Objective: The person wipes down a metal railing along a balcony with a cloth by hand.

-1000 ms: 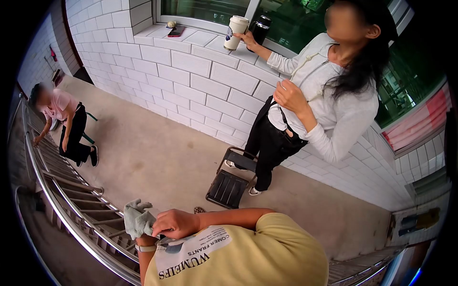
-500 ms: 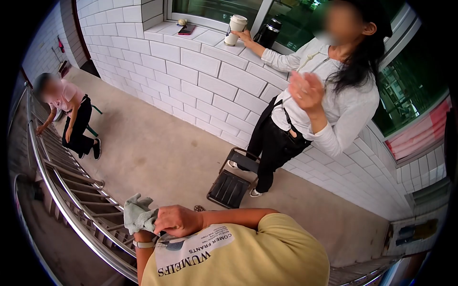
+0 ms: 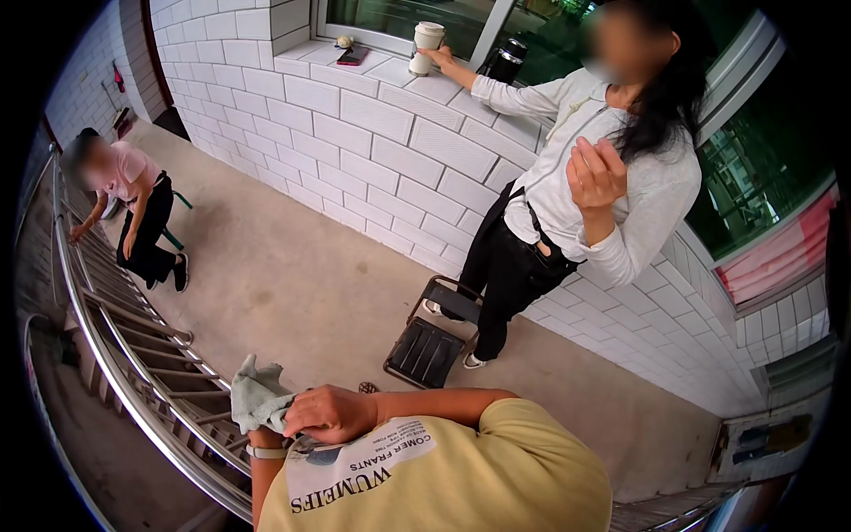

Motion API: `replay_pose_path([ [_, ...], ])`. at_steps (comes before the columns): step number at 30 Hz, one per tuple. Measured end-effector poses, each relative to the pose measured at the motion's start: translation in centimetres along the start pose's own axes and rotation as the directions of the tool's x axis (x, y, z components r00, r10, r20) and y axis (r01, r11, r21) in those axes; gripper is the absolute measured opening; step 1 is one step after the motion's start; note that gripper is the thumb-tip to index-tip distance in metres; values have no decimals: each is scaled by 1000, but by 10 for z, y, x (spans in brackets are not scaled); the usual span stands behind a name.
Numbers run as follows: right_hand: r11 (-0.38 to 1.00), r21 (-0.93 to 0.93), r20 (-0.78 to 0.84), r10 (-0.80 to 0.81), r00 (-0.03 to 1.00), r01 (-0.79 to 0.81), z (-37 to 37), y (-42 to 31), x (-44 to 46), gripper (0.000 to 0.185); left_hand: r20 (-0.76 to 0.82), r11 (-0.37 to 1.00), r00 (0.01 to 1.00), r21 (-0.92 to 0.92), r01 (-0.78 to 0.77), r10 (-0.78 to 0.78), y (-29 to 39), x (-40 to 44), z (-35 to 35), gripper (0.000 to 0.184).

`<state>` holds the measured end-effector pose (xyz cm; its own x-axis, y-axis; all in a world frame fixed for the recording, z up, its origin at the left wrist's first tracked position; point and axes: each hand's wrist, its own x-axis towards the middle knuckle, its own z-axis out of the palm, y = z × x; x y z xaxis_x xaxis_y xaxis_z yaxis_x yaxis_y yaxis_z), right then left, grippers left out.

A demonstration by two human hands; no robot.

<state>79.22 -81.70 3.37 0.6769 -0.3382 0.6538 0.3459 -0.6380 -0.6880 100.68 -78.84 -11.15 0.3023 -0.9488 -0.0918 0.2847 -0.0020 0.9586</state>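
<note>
A pale grey-green cloth (image 3: pixel 255 395) is bunched over my left hand and hides its fingers. Below the cloth, my left wrist wears a light band (image 3: pixel 266 452). My right hand (image 3: pixel 328 413) is closed at the right edge of the cloth, its fingers curled on it. Both hands are in front of my yellow T-shirt (image 3: pixel 470 461), beside the metal railing (image 3: pixel 133 403).
A person in white (image 3: pixel 567 160) stands by the tiled wall, a hand on a white cup (image 3: pixel 428 49) on the sill. A black flask (image 3: pixel 505 58) and phone (image 3: pixel 353 56) are there. A folding chair (image 3: pixel 425 350) stands ahead; a person in pink (image 3: pixel 133 177) sits by the railing.
The standing person's raised hand has shifted right with its fingers curling more. My hands and the cloth stay nearly in place. The view has shifted slightly.
</note>
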Motion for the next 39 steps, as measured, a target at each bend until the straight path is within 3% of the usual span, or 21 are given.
replay_pose_path([
  [9,998,23,29,57,998,-58,-1,-2,1,35,92,999,996,-44,18,-14,-31,-3,-26,40],
  [11,998,29,31,56,998,-57,-2,-1,2,35,174,998,985,-58,29,-18,-61,2,-49,44],
  [12,998,33,32,56,998,-57,-3,-1,2,36,301,995,953,-81,64,-36,-101,9,-77,47],
  [14,997,32,39,62,997,-63,-6,-1,3,36,129,998,991,-53,36,-29,-48,-1,-37,42],
  [17,997,27,47,72,996,-73,-9,0,4,37,59,998,998,-49,36,-34,-17,-2,-13,37],
  [28,991,25,3,130,992,-130,-22,8,2,36,7,990,992,-66,123,-123,15,1,23,38],
  [30,991,10,-21,132,991,-132,-23,8,1,35,38,997,999,73,-11,8,36,4,49,37],
  [34,982,-1,-37,186,982,-186,-29,8,2,33,51,981,997,187,-60,51,43,7,57,40],
  [36,968,-18,-40,248,968,-249,-32,8,1,32,-7,990,995,-97,98,-99,47,8,63,44],
  [37,968,-20,-43,249,967,-250,-33,9,1,32,-4,990,995,-98,99,-100,42,11,61,44],
  [39,966,-35,-51,255,966,-257,-38,17,2,31,0,991,1000,129,22,-22,29,21,57,49],
])
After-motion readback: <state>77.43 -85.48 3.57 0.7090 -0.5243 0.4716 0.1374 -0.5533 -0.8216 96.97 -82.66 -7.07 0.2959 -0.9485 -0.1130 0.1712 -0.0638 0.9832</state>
